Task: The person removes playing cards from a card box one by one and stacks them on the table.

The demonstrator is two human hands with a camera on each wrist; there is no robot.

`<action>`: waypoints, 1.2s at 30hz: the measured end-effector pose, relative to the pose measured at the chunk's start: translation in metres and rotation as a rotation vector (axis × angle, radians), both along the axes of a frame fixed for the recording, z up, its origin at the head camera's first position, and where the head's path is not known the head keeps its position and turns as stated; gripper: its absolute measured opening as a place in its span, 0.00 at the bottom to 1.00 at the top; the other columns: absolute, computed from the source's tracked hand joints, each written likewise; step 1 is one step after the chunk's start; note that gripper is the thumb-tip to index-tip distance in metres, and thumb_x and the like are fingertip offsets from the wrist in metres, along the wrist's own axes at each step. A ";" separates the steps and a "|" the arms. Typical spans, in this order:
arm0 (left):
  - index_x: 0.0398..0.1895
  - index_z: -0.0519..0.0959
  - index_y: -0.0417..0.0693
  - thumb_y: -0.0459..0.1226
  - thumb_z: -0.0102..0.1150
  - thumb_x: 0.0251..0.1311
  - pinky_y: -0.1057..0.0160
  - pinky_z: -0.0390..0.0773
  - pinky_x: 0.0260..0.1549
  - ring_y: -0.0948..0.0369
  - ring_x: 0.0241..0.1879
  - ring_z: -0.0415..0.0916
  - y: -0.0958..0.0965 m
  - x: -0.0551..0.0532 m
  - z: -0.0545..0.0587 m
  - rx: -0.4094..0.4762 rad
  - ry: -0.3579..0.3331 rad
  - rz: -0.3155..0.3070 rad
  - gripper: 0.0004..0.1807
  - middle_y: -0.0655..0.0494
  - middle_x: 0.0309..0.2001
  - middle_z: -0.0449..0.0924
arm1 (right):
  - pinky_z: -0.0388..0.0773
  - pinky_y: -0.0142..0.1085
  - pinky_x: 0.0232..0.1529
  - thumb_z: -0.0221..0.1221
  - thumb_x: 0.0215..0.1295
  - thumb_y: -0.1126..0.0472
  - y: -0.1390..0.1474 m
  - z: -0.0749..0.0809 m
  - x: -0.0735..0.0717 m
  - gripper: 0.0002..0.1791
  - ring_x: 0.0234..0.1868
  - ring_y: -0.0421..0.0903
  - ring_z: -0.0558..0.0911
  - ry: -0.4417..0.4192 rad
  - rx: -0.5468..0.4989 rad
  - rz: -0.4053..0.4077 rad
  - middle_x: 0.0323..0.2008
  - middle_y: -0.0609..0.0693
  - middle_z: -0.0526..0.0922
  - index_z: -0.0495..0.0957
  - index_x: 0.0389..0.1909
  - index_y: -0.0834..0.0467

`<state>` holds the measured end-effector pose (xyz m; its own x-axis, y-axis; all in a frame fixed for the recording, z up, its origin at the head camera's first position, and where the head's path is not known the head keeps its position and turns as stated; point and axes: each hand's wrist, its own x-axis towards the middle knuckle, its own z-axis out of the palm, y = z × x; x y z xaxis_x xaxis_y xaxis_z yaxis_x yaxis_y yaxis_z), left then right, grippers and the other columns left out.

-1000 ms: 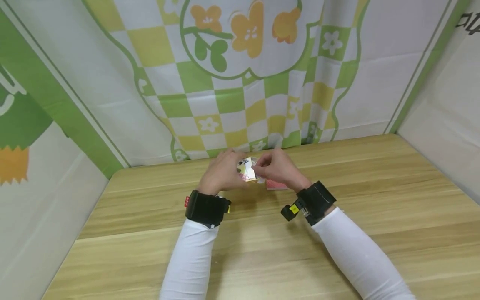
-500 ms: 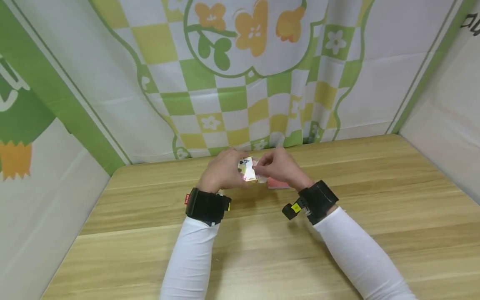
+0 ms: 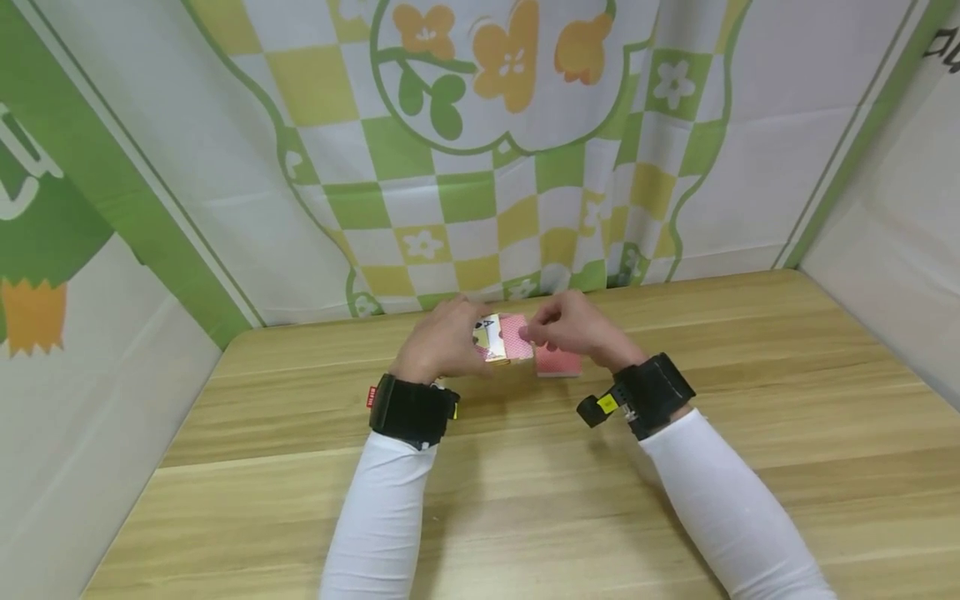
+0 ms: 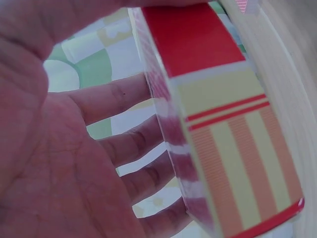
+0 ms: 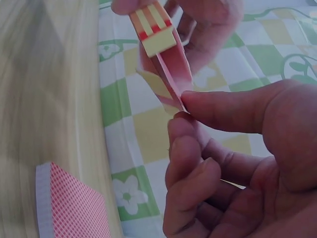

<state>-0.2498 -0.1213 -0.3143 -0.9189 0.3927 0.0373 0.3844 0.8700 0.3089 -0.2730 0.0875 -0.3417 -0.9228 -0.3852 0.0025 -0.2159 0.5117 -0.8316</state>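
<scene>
Card box (image 3: 489,339): held up near the table's far edge, between the two hands; the side facing the head camera bears a letter A, and one narrow side shows red, cream and stripes.
Left hand (image 3: 446,340): clamped on the box, fingers along one broad side, covering its left end from the head view.
Right hand (image 3: 573,323): thumb and forefinger pinched together on the tip of a pink patterned piece (image 3: 515,336) that sticks out of the box's right end; whether it is a card or a flap I cannot tell.
Card stack (image 3: 557,363): red-patterned top, white edges, lying on the table just below the right hand, which covers part of it in the head view; apart from the box.
Wrist gear: black straps on the left wrist (image 3: 412,412) and the right wrist (image 3: 652,396); a small black camera arm (image 3: 592,410) juts inward from the right one, over bare wood.
Sleeves: white, the right one (image 3: 731,508) slanting across the table's near right part.
Table (image 3: 525,517): pale wood grain.
Backdrop: checked green, yellow and white cloth (image 3: 502,200) with orange flowers, rising close behind the box and hands.
</scene>
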 end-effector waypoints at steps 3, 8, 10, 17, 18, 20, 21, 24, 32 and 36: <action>0.55 0.73 0.51 0.45 0.72 0.28 0.61 0.68 0.40 0.60 0.46 0.65 0.000 0.000 0.000 -0.005 -0.012 0.005 0.40 0.58 0.49 0.70 | 0.72 0.38 0.31 0.61 0.55 0.55 0.004 0.000 -0.001 0.08 0.31 0.49 0.75 -0.022 -0.005 0.006 0.28 0.53 0.78 0.80 0.28 0.57; 0.52 0.74 0.51 0.45 0.71 0.30 0.61 0.68 0.38 0.60 0.42 0.65 0.000 -0.001 0.000 -0.026 -0.013 0.009 0.37 0.59 0.45 0.71 | 0.72 0.37 0.31 0.61 0.55 0.56 0.008 0.000 -0.001 0.08 0.31 0.51 0.75 -0.045 -0.002 0.006 0.28 0.53 0.78 0.80 0.29 0.57; 0.50 0.74 0.51 0.44 0.70 0.30 0.61 0.68 0.36 0.60 0.41 0.65 0.000 -0.002 -0.001 -0.037 -0.012 0.008 0.35 0.60 0.43 0.71 | 0.71 0.37 0.31 0.62 0.55 0.56 0.009 0.001 -0.001 0.08 0.31 0.51 0.75 -0.046 0.007 0.000 0.29 0.54 0.78 0.80 0.29 0.57; 0.42 0.75 0.51 0.42 0.69 0.30 0.61 0.68 0.32 0.58 0.38 0.65 0.001 -0.003 0.000 -0.040 -0.034 0.009 0.27 0.56 0.39 0.71 | 0.70 0.38 0.42 0.66 0.47 0.50 0.004 0.011 0.004 0.21 0.43 0.46 0.74 0.254 0.221 0.023 0.40 0.47 0.78 0.77 0.41 0.54; 0.41 0.75 0.52 0.42 0.69 0.30 0.61 0.68 0.32 0.59 0.38 0.65 0.001 -0.003 0.000 -0.044 -0.035 0.008 0.27 0.57 0.38 0.71 | 0.69 0.39 0.45 0.67 0.46 0.50 0.002 0.012 0.005 0.24 0.47 0.46 0.72 0.307 0.252 0.058 0.44 0.46 0.76 0.75 0.44 0.53; 0.40 0.75 0.52 0.41 0.69 0.29 0.61 0.68 0.31 0.59 0.37 0.65 0.001 -0.003 0.000 -0.046 -0.035 0.005 0.26 0.58 0.37 0.71 | 0.67 0.40 0.49 0.68 0.43 0.50 -0.001 0.013 0.007 0.28 0.52 0.46 0.69 0.390 0.301 0.139 0.48 0.45 0.74 0.74 0.48 0.51; 0.39 0.75 0.52 0.41 0.69 0.29 0.61 0.68 0.31 0.59 0.37 0.65 0.001 -0.003 0.000 -0.049 -0.034 0.003 0.25 0.58 0.37 0.72 | 0.66 0.40 0.50 0.69 0.42 0.50 -0.003 0.013 0.007 0.29 0.54 0.46 0.68 0.424 0.324 0.176 0.49 0.44 0.73 0.74 0.48 0.51; 0.39 0.75 0.52 0.41 0.68 0.30 0.61 0.69 0.30 0.59 0.36 0.66 0.001 -0.002 0.000 -0.058 -0.034 -0.003 0.25 0.59 0.35 0.72 | 0.66 0.39 0.49 0.69 0.39 0.52 -0.007 0.010 0.007 0.30 0.52 0.46 0.69 0.488 0.366 0.249 0.48 0.44 0.73 0.73 0.48 0.51; 0.40 0.76 0.53 0.42 0.68 0.28 0.61 0.68 0.30 0.59 0.36 0.67 0.002 -0.002 -0.002 -0.056 -0.033 -0.007 0.26 0.60 0.36 0.72 | 0.69 0.35 0.36 0.68 0.37 0.56 -0.009 0.006 0.003 0.28 0.39 0.46 0.72 0.505 0.339 0.297 0.40 0.44 0.75 0.73 0.46 0.53; 0.36 0.75 0.54 0.42 0.68 0.27 0.62 0.69 0.28 0.59 0.34 0.67 0.002 -0.003 -0.002 -0.036 -0.039 -0.008 0.24 0.59 0.33 0.72 | 0.70 0.36 0.35 0.68 0.38 0.58 -0.005 0.007 0.003 0.28 0.38 0.46 0.73 0.476 0.314 0.311 0.40 0.46 0.76 0.73 0.45 0.54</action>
<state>-0.2526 -0.1194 -0.3162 -0.9162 0.4005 -0.0133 0.3794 0.8778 0.2923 -0.2699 0.0823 -0.3346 -0.6936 -0.6834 0.2277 -0.7015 0.5691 -0.4289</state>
